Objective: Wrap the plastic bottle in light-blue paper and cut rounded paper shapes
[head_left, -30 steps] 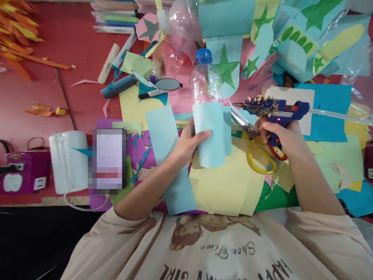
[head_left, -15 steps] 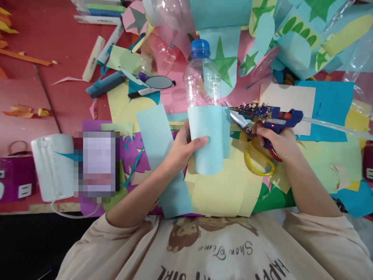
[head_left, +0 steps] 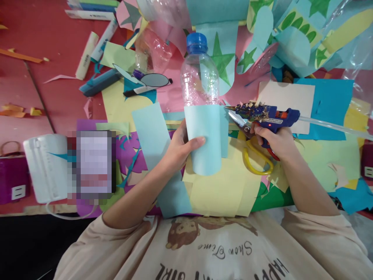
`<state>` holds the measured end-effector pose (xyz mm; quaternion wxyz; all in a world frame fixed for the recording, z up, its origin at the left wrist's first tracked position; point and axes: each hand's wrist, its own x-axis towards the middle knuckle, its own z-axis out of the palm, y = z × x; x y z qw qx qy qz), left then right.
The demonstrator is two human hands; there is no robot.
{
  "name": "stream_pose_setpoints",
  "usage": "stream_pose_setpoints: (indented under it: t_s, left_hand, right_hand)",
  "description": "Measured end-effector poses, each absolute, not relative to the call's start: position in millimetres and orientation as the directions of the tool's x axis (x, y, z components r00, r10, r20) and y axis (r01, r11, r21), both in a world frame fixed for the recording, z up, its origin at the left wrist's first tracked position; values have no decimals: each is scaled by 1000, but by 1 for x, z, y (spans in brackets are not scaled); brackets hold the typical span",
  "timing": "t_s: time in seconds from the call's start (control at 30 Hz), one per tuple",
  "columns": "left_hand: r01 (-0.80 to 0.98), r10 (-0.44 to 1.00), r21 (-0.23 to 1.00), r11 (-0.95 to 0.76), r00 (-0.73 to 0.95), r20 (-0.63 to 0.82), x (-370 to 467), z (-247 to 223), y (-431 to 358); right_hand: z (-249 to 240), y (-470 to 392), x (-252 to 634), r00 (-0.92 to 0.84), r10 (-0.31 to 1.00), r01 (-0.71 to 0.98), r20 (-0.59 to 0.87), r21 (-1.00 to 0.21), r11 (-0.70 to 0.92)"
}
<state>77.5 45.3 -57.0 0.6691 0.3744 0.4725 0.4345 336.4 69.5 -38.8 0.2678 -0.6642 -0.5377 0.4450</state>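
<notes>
My left hand [head_left: 186, 144] is closed around a clear plastic bottle [head_left: 199, 79] with a blue cap, its thumb across the front. Light blue paper [head_left: 204, 155] wraps the bottle's lower half, and a flap of it sticks out on the right. My right hand [head_left: 272, 138] grips a dark blue glue gun [head_left: 276, 116] with its fingers at the red trigger. The nozzle points left, close to the paper's upper right edge. A clear glue stick runs out of the gun's back. Under the gun lie scissors [head_left: 258, 171] with yellow handles.
Coloured paper sheets and scraps cover the table, among them a light blue strip [head_left: 153, 124] left of the bottle. Markers [head_left: 87, 56] lie at the upper left. A phone [head_left: 94, 163] and a white device [head_left: 46, 167] with a cable sit at the left. Star-decorated paper pieces [head_left: 221, 58] stand behind.
The whole view has shifted slightly, so most things sit a little further left. Both hands keep their grips, and the glue gun's nozzle stays near the paper on the bottle.
</notes>
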Motion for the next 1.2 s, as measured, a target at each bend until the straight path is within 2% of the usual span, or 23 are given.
stream_pose_setpoints:
  t_s: [0.13,0.43,0.73,1.0,1.2]
  left_hand:
    - [-217,941,921,323,180,-288,77,-57,45]
    - [-230,950,925,302,152,-272,78,-56,48]
    - [-189,955,939,287,134,-265,75,-63,48]
    - [-241,962,932,272,90,-258,73,-65,51]
    - [-266,961,924,276,53,-272,72,-64,52]
  right_hand:
    - [-36,70,334,89,941,507,-325,-799,-324]
    - [-38,69,336,68,942,560,-330,-769,-309]
    - [-30,70,328,-3,969,642,-246,-743,-187]
    - [-30,69,327,-63,977,663,-202,-740,-110]
    - [-30,68,327,6,958,728,-287,-655,-201]
